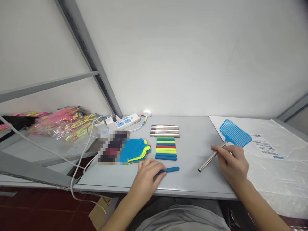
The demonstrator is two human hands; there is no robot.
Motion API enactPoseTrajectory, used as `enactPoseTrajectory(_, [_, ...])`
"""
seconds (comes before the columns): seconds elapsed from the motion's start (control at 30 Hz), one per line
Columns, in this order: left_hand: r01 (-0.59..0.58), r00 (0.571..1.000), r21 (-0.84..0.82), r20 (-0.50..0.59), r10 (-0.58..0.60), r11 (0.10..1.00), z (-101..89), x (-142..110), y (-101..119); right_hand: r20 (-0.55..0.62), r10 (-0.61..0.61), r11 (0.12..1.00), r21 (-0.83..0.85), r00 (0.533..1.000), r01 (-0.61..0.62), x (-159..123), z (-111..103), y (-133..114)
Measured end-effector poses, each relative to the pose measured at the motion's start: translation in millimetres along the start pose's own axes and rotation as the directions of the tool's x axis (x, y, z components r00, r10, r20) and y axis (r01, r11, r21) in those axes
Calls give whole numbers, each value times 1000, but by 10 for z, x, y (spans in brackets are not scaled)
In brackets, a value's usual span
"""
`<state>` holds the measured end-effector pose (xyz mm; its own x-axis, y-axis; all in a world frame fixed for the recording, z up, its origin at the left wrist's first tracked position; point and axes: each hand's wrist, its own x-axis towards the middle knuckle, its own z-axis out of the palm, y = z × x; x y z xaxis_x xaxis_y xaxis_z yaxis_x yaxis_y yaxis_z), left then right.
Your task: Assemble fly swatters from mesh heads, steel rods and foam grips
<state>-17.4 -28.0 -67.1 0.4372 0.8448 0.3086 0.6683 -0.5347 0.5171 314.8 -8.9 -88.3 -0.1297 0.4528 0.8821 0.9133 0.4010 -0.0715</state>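
My right hand is closed around the metal rod of a fly swatter with a blue mesh head, held tilted above the grey table. My left hand rests on the table near the front edge, fingers pinched on a blue handle sleeve that lies flat. Just behind it lies a row of coloured handle sleeves, and behind those a row of bare metal rods. A stack of coloured mesh swatter heads lies to the left.
A white power strip with cables sits at the back left. Bags of finished colourful swatters lie on a lower shelf at left. Clear plastic sheets with a printed label cover the table's right end. A blurred patch hides something.
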Motion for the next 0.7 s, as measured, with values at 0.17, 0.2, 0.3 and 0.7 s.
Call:
enactPoseTrajectory(0.17, [-100, 983, 302, -117, 141, 948, 37, 98, -25, 103, -49, 991, 131, 993, 35, 26, 38, -101])
enactPoseTrajectory(0.2, [-116, 978, 352, -122, 168, 929, 45, 121, -31, 118, -70, 988, 144, 991, 52, 42, 44, -121])
enactPoseTrajectory(0.3, [-133, 968, 444, -135, 213, 886, 66, 181, -48, 134, -85, 988, 139, 987, 66, 75, 51, -142])
enactPoseTrajectory(0.7, [-108, 962, 384, -192, 194, 917, 114, 164, -89, 165, -28, 991, 134, 986, 6, 49, 43, -103])
